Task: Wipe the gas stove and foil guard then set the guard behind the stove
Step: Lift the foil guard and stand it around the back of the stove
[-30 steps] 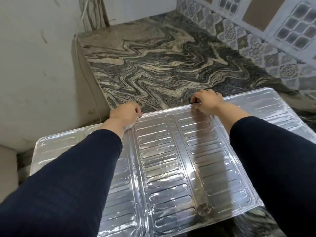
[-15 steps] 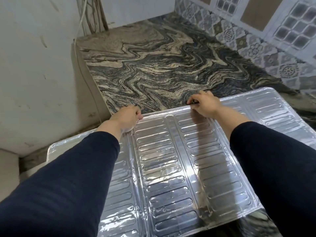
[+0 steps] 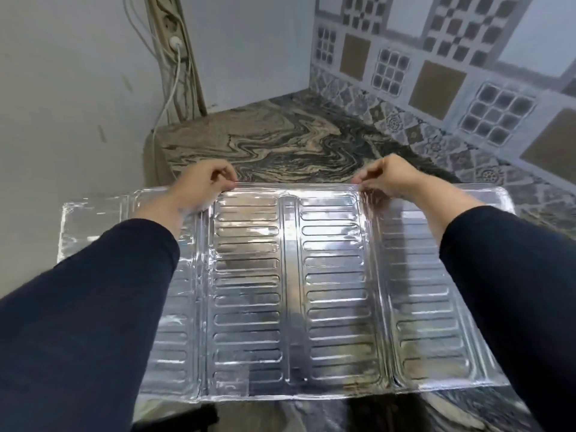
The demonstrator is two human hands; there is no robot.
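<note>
The foil guard (image 3: pixel 290 288) is a wide, shiny embossed sheet in several hinged panels, spread in front of me over the marble counter (image 3: pixel 280 148). My left hand (image 3: pixel 199 188) pinches its far edge left of centre. My right hand (image 3: pixel 389 177) pinches the same edge right of centre. Both dark sleeves cross the outer panels. No gas stove is in view.
A plain wall stands to the left, with a power strip (image 3: pixel 170 29) and white cables hanging in the corner. A patterned tile wall (image 3: pixel 436 76) runs along the right and back. The counter's corner lies beyond the guard.
The guard's far edge has risen and the sheet has squared up to me. My hands have spread a little along that edge. The view has tilted up toward the corner walls.
</note>
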